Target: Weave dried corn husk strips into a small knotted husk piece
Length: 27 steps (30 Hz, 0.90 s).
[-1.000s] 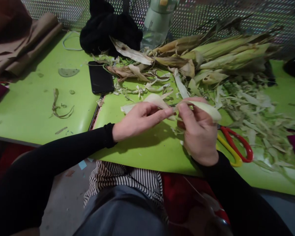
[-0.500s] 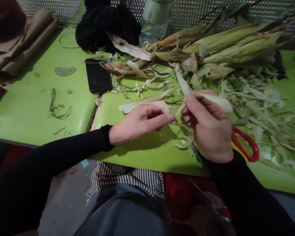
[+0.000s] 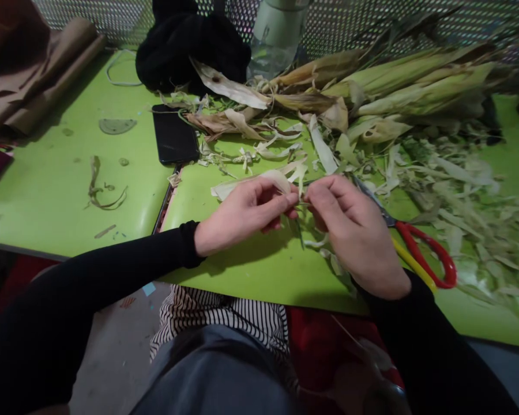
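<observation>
My left hand point(image 3: 253, 210) is closed in a pinch on a pale corn husk point(image 3: 281, 180), which curls over its fingers. Close to its fingertips, my right hand point(image 3: 350, 225) pinches a thin part of the husk; its fingers hide most of what they grip. A narrow pale husk piece point(image 3: 300, 173) sticks up between the hands. Scissors with one red handle point(image 3: 432, 253) and one yellow handle lie beside my right hand, partly under it. Husk scraps point(image 3: 333, 259) rest on the green table point(image 3: 225, 271) below.
Several corn husks point(image 3: 415, 86) are heaped at the back right, with shredded husk point(image 3: 467, 202) in front. A black phone point(image 3: 175, 135), a protractor point(image 3: 116, 125), black cloth point(image 3: 194, 52), a clear container with a pale green top point(image 3: 281, 23) and brown paper point(image 3: 56, 75) are also there.
My right hand has turned and its fingertips have moved left, close to my left hand. The husk that curved over it no longer shows there. More of the scissors is visible.
</observation>
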Each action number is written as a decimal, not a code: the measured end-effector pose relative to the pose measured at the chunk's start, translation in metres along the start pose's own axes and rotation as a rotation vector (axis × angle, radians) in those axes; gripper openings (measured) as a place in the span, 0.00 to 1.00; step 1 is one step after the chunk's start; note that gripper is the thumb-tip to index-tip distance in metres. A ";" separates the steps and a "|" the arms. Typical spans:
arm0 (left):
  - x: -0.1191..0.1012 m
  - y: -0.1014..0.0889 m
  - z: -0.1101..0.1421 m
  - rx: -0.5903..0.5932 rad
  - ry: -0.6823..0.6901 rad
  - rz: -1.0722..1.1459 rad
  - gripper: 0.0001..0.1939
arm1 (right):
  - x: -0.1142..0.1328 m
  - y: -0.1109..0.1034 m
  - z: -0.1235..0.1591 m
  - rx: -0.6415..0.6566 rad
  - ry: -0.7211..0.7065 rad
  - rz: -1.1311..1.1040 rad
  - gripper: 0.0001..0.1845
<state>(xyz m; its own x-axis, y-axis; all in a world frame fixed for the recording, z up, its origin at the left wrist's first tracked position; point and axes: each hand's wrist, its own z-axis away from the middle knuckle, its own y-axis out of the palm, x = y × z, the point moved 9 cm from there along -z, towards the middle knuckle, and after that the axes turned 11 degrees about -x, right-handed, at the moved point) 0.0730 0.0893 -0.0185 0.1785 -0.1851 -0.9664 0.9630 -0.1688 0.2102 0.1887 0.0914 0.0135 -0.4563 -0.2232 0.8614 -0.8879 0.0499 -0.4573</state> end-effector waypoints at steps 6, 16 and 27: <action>-0.016 -0.004 0.006 -0.064 0.209 -0.043 0.12 | -0.001 0.009 0.005 0.053 0.070 -0.042 0.24; -0.015 -0.006 0.004 -0.067 0.258 -0.042 0.17 | 0.017 -0.005 0.014 -0.155 -0.123 -0.019 0.22; -0.011 0.004 0.010 0.077 0.196 -0.165 0.21 | 0.003 -0.012 0.007 -0.180 -0.066 -0.105 0.15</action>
<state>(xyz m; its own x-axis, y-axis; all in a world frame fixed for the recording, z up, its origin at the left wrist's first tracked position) 0.0727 0.0811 -0.0055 0.0637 0.0408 -0.9971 0.9654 -0.2558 0.0512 0.1987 0.0838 0.0200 -0.3611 -0.2994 0.8831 -0.9292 0.1951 -0.3138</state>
